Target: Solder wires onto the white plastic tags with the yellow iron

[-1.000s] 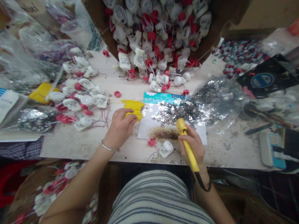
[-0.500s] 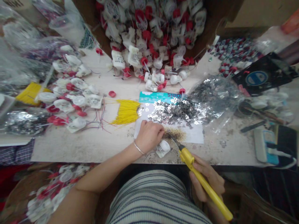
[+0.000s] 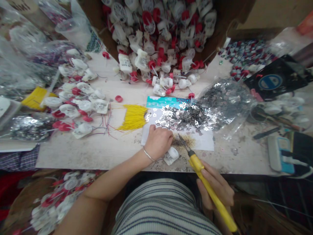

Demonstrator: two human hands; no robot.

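My right hand (image 3: 217, 186) is wrapped round the yellow handle of a soldering iron (image 3: 207, 187). Its dark tip points up and left, over a brown-stained patch on a white sheet (image 3: 207, 140). Just left of that tip, my left hand (image 3: 159, 142) rests low with its fingers pinched together. What they hold, if anything, is hidden behind the fingers. A small white plastic housing (image 3: 171, 155) lies on the table right below the left hand. Beyond the hand are a bundle of yellow wires (image 3: 134, 117) and a heap of small shiny metal pieces (image 3: 186, 116).
An open box (image 3: 234, 19) at the back spills white and red plastic parts. More white housings (image 3: 84, 105) with thin wires sit at left. A clear bag of metal pieces (image 3: 226, 98), a black box (image 3: 276, 78) and a white-blue device (image 3: 281, 155) are at right.
The soldering iron's tip has lifted slightly up and away from my left fingers. My left hand stays nearly in place, still pinched.
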